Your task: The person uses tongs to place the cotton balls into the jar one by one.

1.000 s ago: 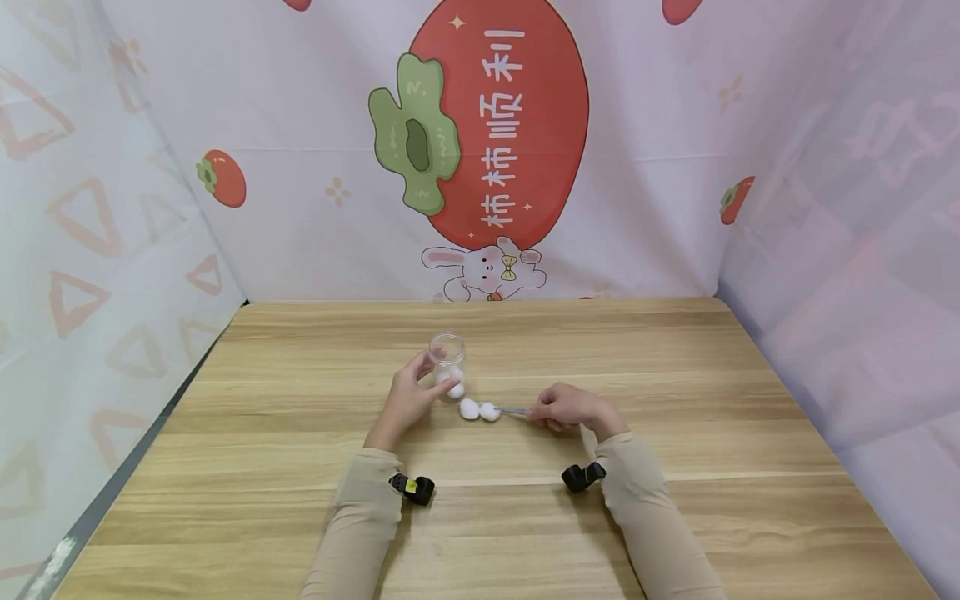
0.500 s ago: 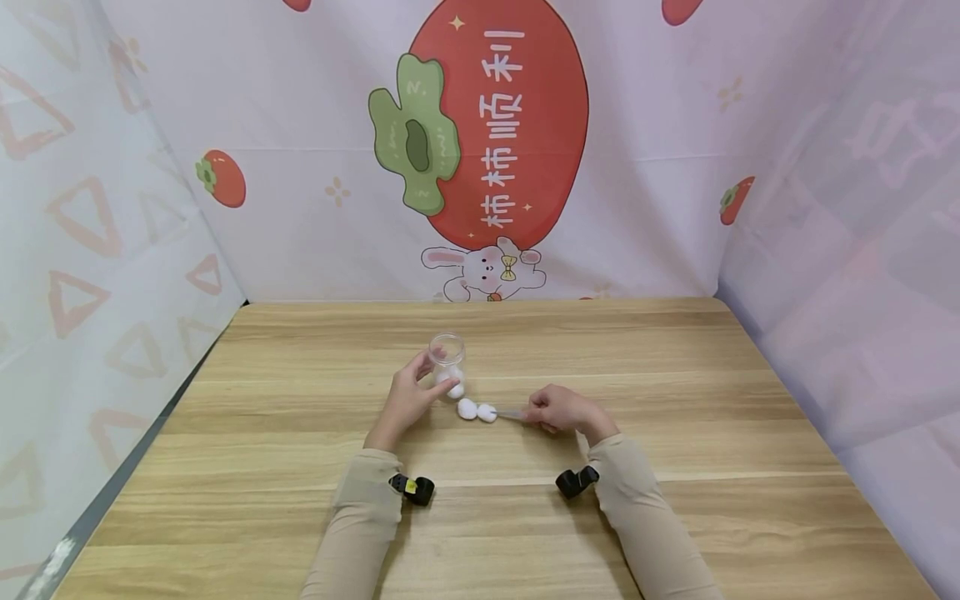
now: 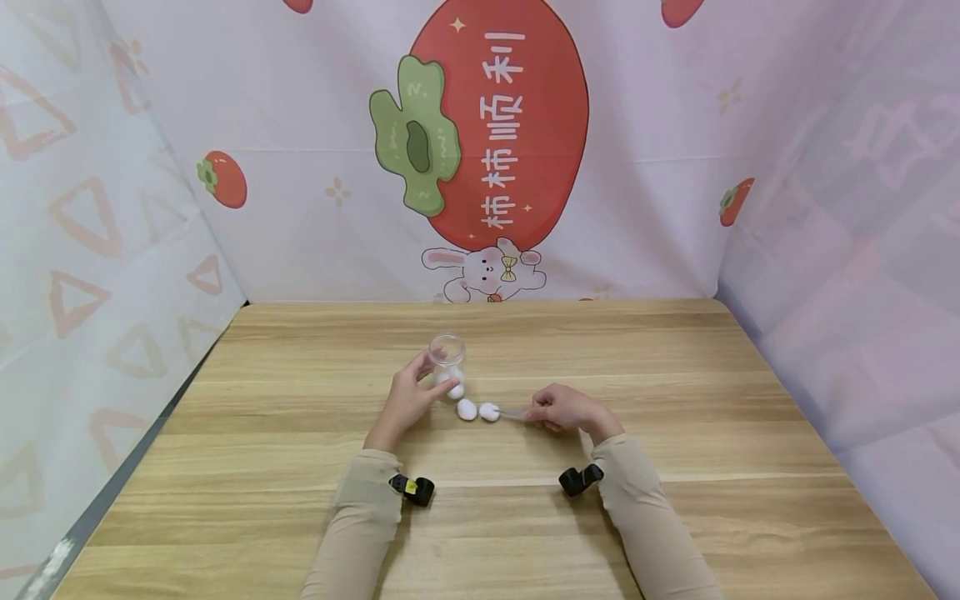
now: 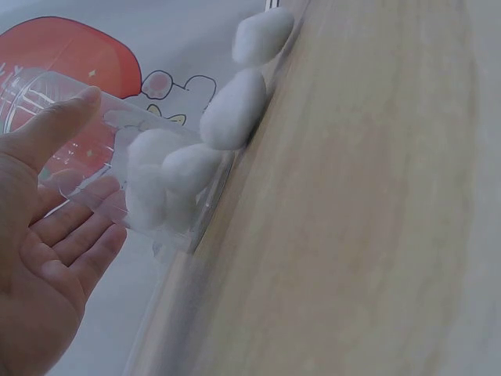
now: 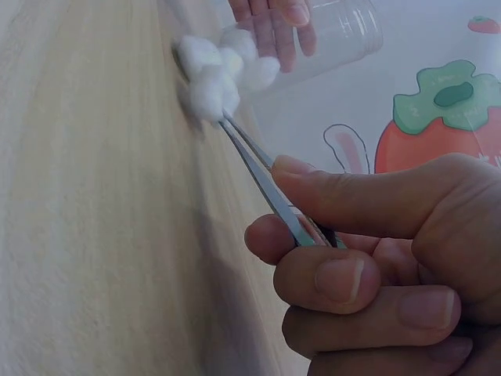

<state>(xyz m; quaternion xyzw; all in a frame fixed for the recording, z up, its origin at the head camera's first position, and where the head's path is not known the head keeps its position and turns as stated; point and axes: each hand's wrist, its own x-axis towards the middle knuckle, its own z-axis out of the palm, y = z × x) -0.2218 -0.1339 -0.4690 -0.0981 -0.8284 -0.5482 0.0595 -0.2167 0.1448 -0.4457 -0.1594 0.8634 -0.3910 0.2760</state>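
On wood-grain table (image 3: 480,533), tweezers (image 5: 257,169) touching cotton ball (image 3: 487,412), persimmon-print backdrop (image 3: 645,225) behind

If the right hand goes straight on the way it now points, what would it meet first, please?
Likely the near cotton ball: the tweezers in the right hand appear to touch it. The second cotton ball seems next, though depth is unclear.

The rear of the tweezers (image 5: 266,184) is hidden.
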